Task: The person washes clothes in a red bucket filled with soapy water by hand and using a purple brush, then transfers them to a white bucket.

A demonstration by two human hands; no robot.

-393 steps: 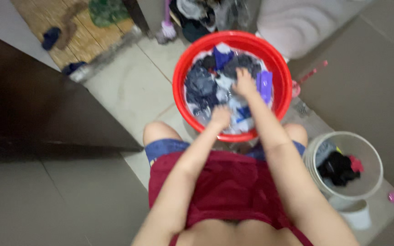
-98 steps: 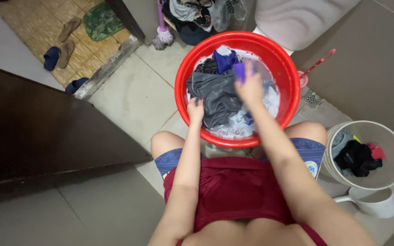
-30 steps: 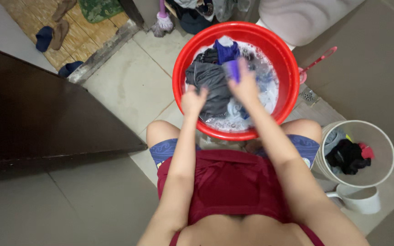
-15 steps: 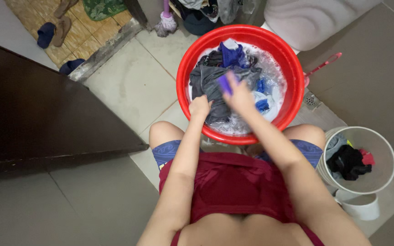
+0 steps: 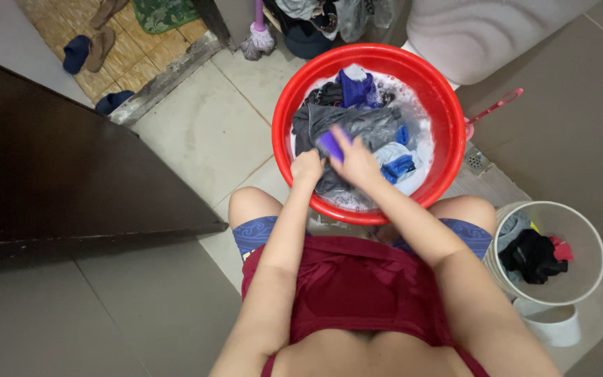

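Two hands work low in the red basin (image 5: pixel 282 132): the right hand (image 5: pixel 357 164) has its grip closed on a purple brush (image 5: pixel 329 144), pressed onto the grey garment (image 5: pixel 357 126). Left hand (image 5: pixel 307 167) pinches that wet cloth at the near rim. Suds all around; a white bucket (image 5: pixel 591 241) of clothes stands to the right.
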